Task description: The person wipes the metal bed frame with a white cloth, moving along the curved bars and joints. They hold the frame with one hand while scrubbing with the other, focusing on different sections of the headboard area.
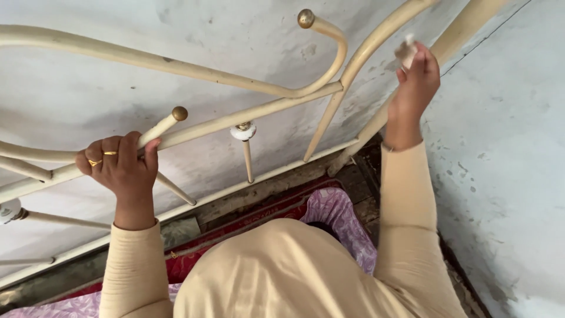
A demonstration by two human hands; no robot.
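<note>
Cream cloth (282, 271) fills the bottom of the view, right under the camera. Two arms in cream sleeves reach up from it.

The left hand (120, 165) is curled tight around a bar of the metal bed frame (194, 70). Two gold rings (101, 158) sit on its fingers. The thumb is wrapped around one side of the bar and the fingers go over the other side. Just past the hand, the bar ends in a small brass ball (179, 113).

The right hand (415, 88) is up high, near the top right. It pinches a small pale rag (406, 50) in its fingertips. The rag is pressed on a slanted cream bar of the bed frame, close to the thick corner post (465, 26). The two hands are well apart.

The bed frame is made of cream painted tubes. Some are straight and some bend in a big curl. Another brass ball (305, 18) sits at the end of the curl at the top. A round white knob (243, 131) is on a thin upright bar between the two hands. Another white knob (9, 210) shows at the left edge.

Behind the frame is a pale wall (506, 176) with grey marks and chipped paint. Down low, a purple patterned sheet (341, 218) and a red cloth (265, 215) lie by the foot of the frame.
</note>
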